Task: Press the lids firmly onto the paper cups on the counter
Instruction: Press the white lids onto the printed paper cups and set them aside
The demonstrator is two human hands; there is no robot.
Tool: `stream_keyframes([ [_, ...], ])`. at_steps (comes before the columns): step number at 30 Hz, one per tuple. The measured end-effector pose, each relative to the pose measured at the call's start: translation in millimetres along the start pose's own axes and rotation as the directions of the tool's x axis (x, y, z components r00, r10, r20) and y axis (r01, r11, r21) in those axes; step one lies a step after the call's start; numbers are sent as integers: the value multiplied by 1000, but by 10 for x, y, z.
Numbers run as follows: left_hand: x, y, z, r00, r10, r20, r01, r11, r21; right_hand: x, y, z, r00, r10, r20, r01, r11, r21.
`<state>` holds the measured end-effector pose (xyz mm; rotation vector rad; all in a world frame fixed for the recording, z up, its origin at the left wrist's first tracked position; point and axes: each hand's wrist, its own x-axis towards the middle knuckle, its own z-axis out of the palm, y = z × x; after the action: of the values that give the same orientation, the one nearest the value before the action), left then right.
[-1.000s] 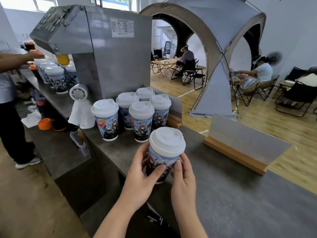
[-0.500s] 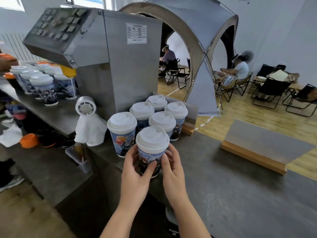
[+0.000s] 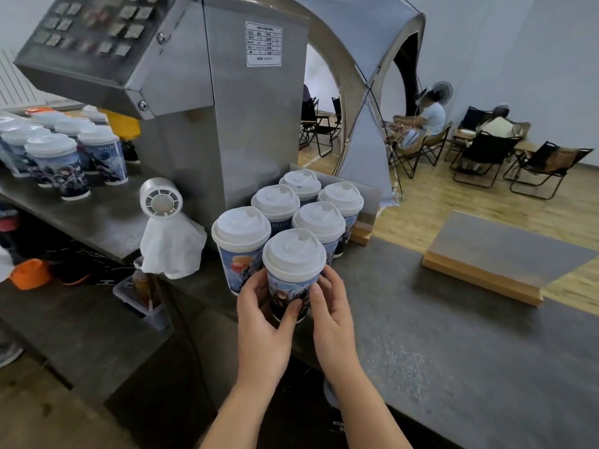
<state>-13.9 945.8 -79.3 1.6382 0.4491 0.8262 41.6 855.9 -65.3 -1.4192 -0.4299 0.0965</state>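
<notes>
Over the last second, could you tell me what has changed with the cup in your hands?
Both hands, left hand and right hand, carried the lidded cup forward to join the five lidded cups beside the machine. Both keep gripping it; those cups stayed put.

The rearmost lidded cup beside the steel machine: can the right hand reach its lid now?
Probably yes, from above. The right hand grips the nearest cup; other lidded cups surround the rearmost cup, but nothing covers its lid, so after letting go the hand could reach over them.
</notes>
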Motion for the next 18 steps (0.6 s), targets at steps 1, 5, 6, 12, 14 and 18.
stream_keyframes([
  [1,4,-4,4,1000,2,-3,-2,1000,-2,-4,-7,10,1000,5,-1,-5,1000,12],
  [5,-2,-3,6,1000,21,-19,-21,1000,10,-37,-8,50,1000,25,-16,-24,999,28],
  [6,-20,6,-3,999,37,-37,-35,999,29,-44,-6,54,999,29,-24,-28,999,27],
  [12,-255,146,-159,946,280,-166,-257,955,148,-147,-14,-58,986,23,-162,-28,999,-27],
  [14,-326,232,-151,923,372,-96,-357,923,145,-213,-26,-144,975,20,-221,-31,999,-44],
  [18,-443,430,89,898,422,126,-432,900,61,-411,-114,-408,938,22,-345,-38,999,-38],
])
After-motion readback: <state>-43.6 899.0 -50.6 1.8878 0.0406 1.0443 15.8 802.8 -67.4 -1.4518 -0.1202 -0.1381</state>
